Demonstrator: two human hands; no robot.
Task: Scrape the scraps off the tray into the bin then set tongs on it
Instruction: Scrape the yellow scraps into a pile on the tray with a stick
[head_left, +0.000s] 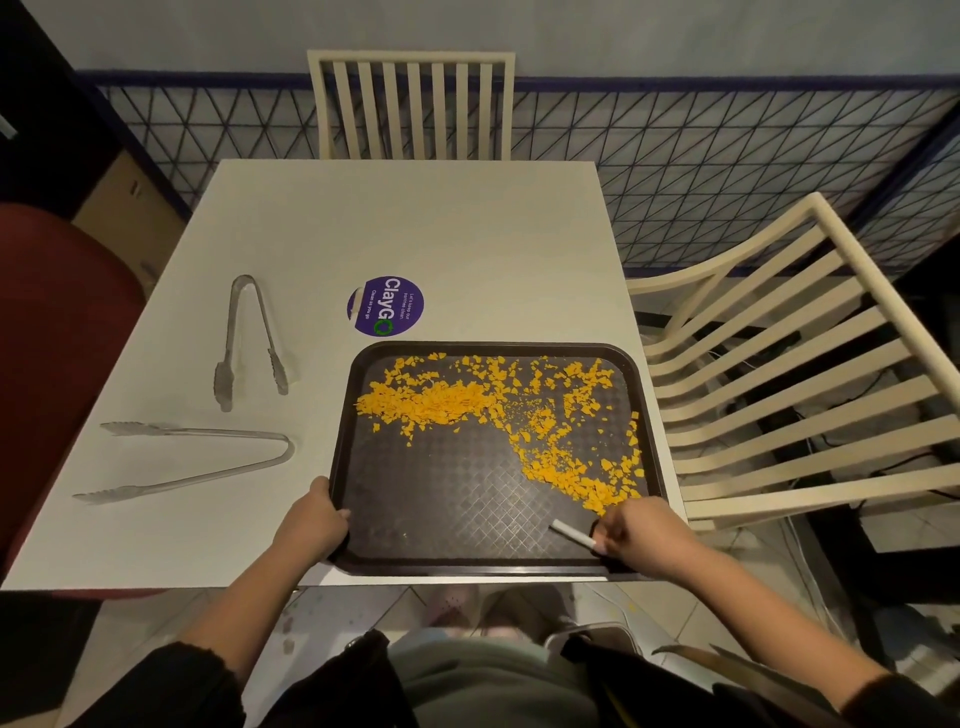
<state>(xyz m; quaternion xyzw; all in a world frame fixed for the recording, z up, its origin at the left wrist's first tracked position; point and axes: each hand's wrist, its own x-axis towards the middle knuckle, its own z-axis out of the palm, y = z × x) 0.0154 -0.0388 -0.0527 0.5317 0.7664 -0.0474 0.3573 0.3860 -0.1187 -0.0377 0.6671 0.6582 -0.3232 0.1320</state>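
A dark brown tray (447, 499) lies at the near right of the white table (405, 228), strewn with orange scraps (441, 400) across its far half and right side. My left hand (314, 519) grips the tray's near-left rim. My right hand (641, 530) rests at the near-right corner, holding a small white scraper (571, 534) flat on the tray. Two metal tongs lie to the left of the tray: one (249, 340) farther away, the other (192, 460) nearer. A bin with a black liner (597, 649) shows below the table edge, by my lap.
A purple round sticker (385, 305) is on the table behind the tray. Cream slatted chairs stand at the far side (410, 104) and the right (789, 374). A dark red seat (57, 338) is at the left.
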